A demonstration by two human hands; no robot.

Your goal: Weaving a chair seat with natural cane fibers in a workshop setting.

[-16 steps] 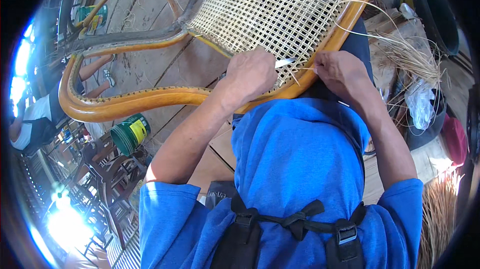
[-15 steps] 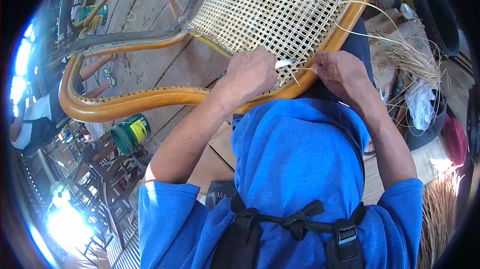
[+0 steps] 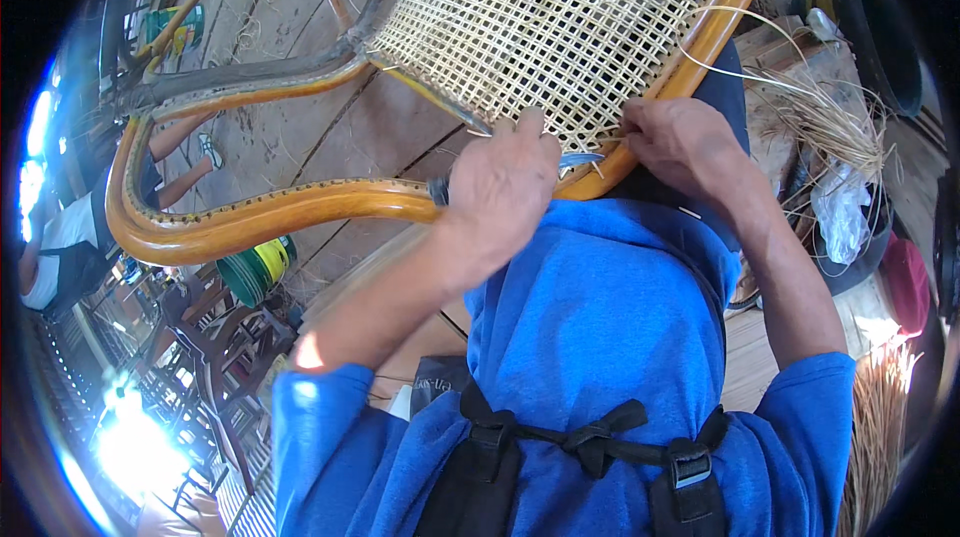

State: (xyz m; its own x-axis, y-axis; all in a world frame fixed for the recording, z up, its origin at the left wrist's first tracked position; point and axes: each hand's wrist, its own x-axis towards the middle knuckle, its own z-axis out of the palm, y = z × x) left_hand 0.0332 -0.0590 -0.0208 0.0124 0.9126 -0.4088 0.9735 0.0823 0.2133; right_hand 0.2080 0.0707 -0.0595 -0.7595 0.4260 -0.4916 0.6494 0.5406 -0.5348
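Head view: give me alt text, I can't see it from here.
The left hand grips a bladed tool at the edge of a woven cane panel in a curved wooden frame; the right hand is at the frame's near rim. Loose cane strands lie farther right.

I can see a bright blue T-shirt, soft and a bit wrinkly. Its short sleeves stop near the elbows. Two wide black straps lie on the front, each with a buckle. A thin black band joins them, tied in a knot. The trousers are dark.
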